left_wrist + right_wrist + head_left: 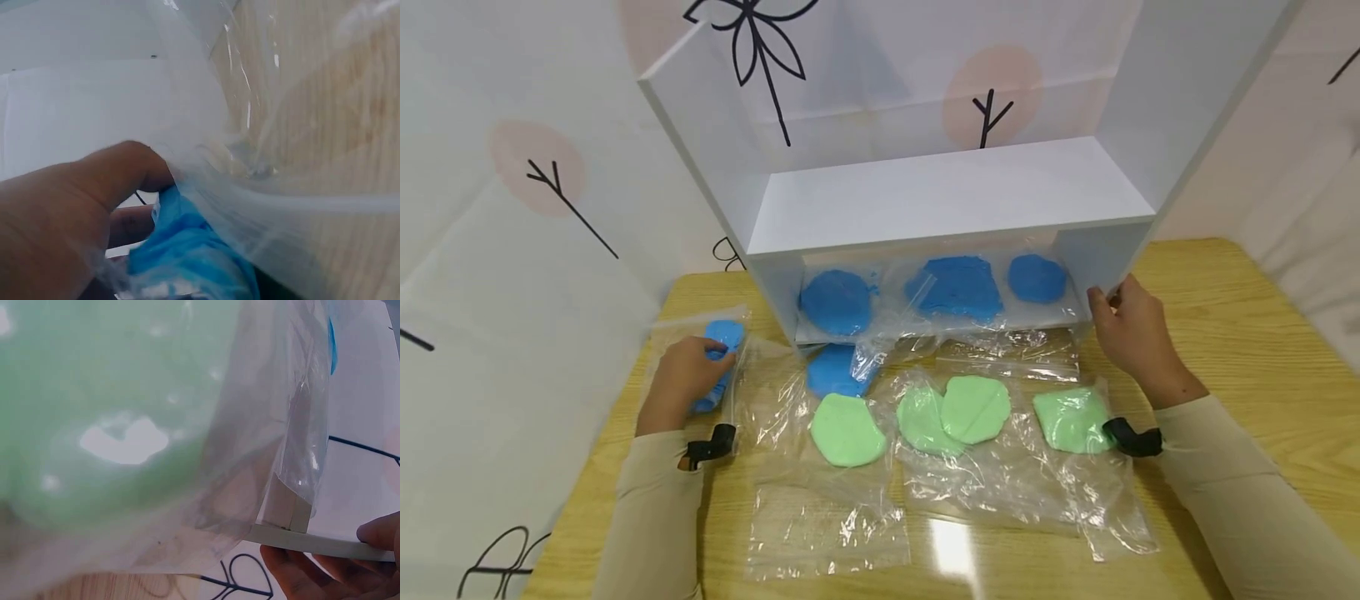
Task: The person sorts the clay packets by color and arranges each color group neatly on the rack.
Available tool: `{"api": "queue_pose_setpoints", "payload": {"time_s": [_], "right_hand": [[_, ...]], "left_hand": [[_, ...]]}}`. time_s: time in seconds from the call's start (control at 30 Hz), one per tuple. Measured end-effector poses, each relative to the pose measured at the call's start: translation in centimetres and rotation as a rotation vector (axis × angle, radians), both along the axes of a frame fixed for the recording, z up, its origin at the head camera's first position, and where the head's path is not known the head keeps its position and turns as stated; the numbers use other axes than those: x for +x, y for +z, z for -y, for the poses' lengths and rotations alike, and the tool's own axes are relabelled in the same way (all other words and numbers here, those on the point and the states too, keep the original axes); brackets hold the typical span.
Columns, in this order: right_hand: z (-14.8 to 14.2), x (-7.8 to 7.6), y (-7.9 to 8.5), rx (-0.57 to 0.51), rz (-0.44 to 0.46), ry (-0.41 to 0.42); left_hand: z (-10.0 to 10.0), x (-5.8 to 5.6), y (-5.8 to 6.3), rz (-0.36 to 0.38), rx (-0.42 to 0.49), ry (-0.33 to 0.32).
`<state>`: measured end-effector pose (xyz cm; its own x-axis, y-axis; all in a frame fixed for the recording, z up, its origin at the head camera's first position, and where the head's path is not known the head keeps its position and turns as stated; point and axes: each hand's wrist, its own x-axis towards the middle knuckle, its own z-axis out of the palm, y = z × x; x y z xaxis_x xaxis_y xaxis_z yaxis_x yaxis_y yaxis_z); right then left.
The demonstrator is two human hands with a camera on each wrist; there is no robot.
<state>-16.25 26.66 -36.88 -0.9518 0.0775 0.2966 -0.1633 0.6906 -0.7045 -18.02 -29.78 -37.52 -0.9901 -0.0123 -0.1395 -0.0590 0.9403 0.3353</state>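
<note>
Left of the frame: left hand (683, 379) curled, thumb and fingers pinching a long blue piece (724, 333) that sits in clear plastic; the left wrist view shows the thumb on its near end. Right of the frame: right hand (1138, 337) closed on the lower side edge of a white shelf unit (955, 196), thumb one side of the panel, fingers the other, per the right wrist view.

Unit stands upper centre, on a wood-grain counter (1247, 317). Behind its lower opening, three bagged blue slabs in a row: a round one (837, 302) at left, a broad one (957, 287) mid, a small one (1037, 278) at right. A fourth blue disc (835, 372) lies just below the unit's lower front edge, partly under crumpled plastic.

Lower centre: green pieces in clear bags (827, 521). One green disc (847, 430) just below the fourth blue one; two overlapping green discs (976, 409) in the middle; a squarish green piece (1073, 421) near the right wrist.

Backdrop: pale cloth (467, 233) with black line plants and pink circles.
</note>
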Motion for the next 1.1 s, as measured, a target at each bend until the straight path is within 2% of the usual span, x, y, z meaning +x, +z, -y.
{"api": "queue_pose_setpoints", "payload": {"time_s": [0.23, 0.37, 0.43, 0.57, 0.77, 0.93, 1.1], "right_hand": [[0.0, -0.1, -0.1, -0.015, -0.001, 0.012], [0.0, -0.1, -0.1, -0.012, -0.003, 0.010], [0.0, -0.1, -0.1, -0.017, -0.003, 0.011], [0.1, -0.1, -0.1, -0.023, 0.000, 0.014], [0.1, 0.1, -0.1, -0.014, -0.010, 0.009], [0.1, 0.0, -0.2, -0.004, -0.022, 0.008], [0.0, 0.1, -0.2, 0.022, -0.018, -0.001]], "left_hand": [[-0.3, 0.3, 0.4, 0.011, 0.032, 0.010], [-0.6, 0.7, 1.0, -0.034, 0.018, 0.023], [-0.8, 0.9, 1.3, -0.085, -0.001, 0.050], [-1.3, 1.3, 2.3, -0.180, -0.014, 0.149], [-2.4, 1.8, 4.0, -0.250, 0.022, 0.269], [-2.9, 2.1, 4.7, -0.297, 0.042, 0.302], [-3.2, 2.0, 4.9, -0.307, 0.084, 0.310]]}}
